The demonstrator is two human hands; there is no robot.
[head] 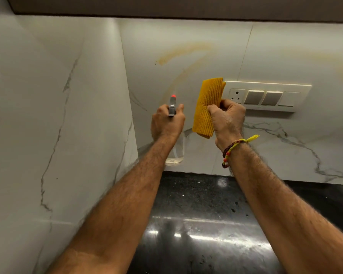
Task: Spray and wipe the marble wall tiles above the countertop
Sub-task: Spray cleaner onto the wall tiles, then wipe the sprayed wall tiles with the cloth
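From the head camera, both bare forearms reached out over the black granite countertop (206,224) toward the far wall. The left hand (166,121) was wrapped around the neck of a clear spray bottle (174,153), fingers curled tight about it, with the grey spray head and its red nozzle tip (173,96) pointing up at the wall. A little pale liquid sat in the bottom of the bottle, which hung below the hand, just above the far edge of the countertop.

The right hand (227,119) gripped a folded yellow ribbed cloth (207,105), thumb and fingers pinched on its right edge, so the cloth stood nearly upright in front of the marble wall tiles (186,56). I could not tell whether the cloth actually touched the tile. A beaded thread bracelet (231,151) circled the right wrist.

Yellowish smears (178,54) arced across the tiles above the two hands, and another showed far right. Just right of the cloth sat a cream switch plate (265,95) with a socket and rocker switches. A marble side wall (57,115) stood on the left, and a dark cabinet underside (186,8) ran along the top.
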